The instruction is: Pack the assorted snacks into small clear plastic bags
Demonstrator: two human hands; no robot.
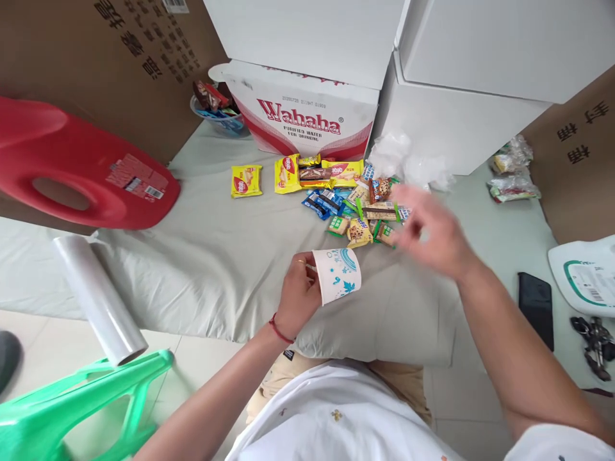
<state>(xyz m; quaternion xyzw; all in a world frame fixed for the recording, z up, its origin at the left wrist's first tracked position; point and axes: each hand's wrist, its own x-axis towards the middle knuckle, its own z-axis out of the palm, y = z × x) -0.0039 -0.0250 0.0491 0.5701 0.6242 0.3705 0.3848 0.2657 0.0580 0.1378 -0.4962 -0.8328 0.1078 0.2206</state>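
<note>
Here, paper cup gripped in left hand, snack packets beyond, blurred right hand near them, grip unclear

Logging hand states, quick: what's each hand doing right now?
Left hand: closed on the paper cup.
Right hand: blurred near the wrapped snacks; cannot tell whether it's open or closed.

Snacks before carton, cup before snacks — jug left, phone right
</note>
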